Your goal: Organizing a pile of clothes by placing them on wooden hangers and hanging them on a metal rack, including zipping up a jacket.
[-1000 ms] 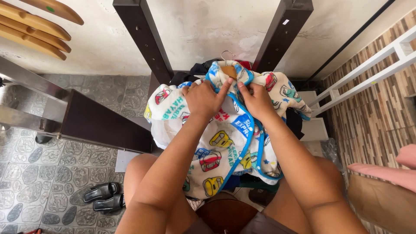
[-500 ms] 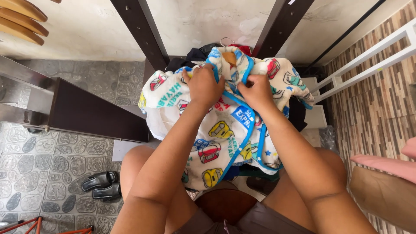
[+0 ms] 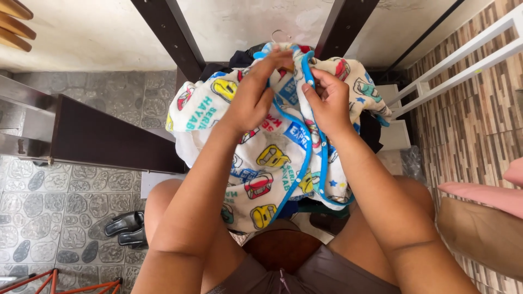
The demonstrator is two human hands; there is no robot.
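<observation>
My left hand [image 3: 251, 98] pinches the blue-trimmed edge of a cream fleece garment printed with colourful trains [image 3: 272, 163]. My right hand [image 3: 329, 100] grips the same trim just beside it; the cloth hangs below both.

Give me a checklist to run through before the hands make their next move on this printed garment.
1. Left hand pinching the garment near its top: ok.
2. Right hand holding the blue trim: ok.
3. Snaps along the trim open or closed: cannot tell.
4. Hanger hook showing above the cloth: ok.
5. Garment hanging off the floor, over the lap: ok.
6. Sandals lying apart from the cloth: ok.
</observation>
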